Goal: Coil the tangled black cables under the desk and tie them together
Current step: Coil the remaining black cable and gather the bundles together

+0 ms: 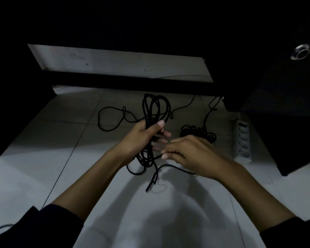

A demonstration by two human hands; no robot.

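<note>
Grip: your left hand (141,138) clamps the cable coil (155,111) mid-bundle | right hand (188,153) pinches the loose tail (157,171) beside the coil | light, limp, springy: hold at the waist.

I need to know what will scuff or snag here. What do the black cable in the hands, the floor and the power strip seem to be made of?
Black cable: looks rubber- or plastic-sheathed, matte, bending in soft loops; it could be braided, too dim to tell.
Floor: pale glazed tiles, with grout lines and a faint sheen.
Power strip: seemingly white moulded plastic, smooth.
</note>
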